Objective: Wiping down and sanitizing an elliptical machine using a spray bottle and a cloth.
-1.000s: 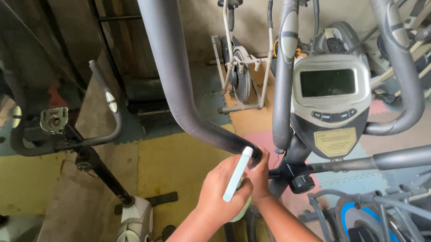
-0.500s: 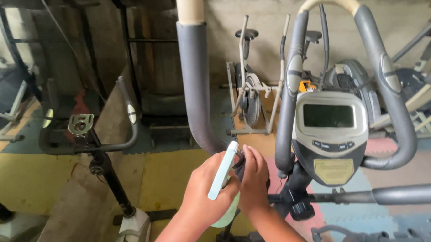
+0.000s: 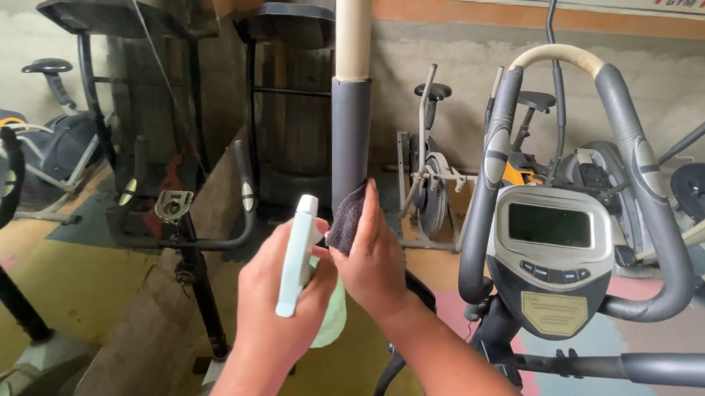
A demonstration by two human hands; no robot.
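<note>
Your hands have climbed the grey bar (image 3: pixel 349 143): left hand (image 3: pixel 283 297) grips the spray bottle (image 3: pixel 297 255), right hand (image 3: pixel 374 257) presses the cloth (image 3: pixel 348 217) there.

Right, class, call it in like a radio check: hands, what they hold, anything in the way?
Left hand grips pale spray bottle. Right hand presses dark cloth on grey padded handlebar. Nothing between cloth and bar.

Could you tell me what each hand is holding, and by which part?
Left hand holds a pale green spray bottle around its neck; right hand holds a dark cloth, bunched.
</note>
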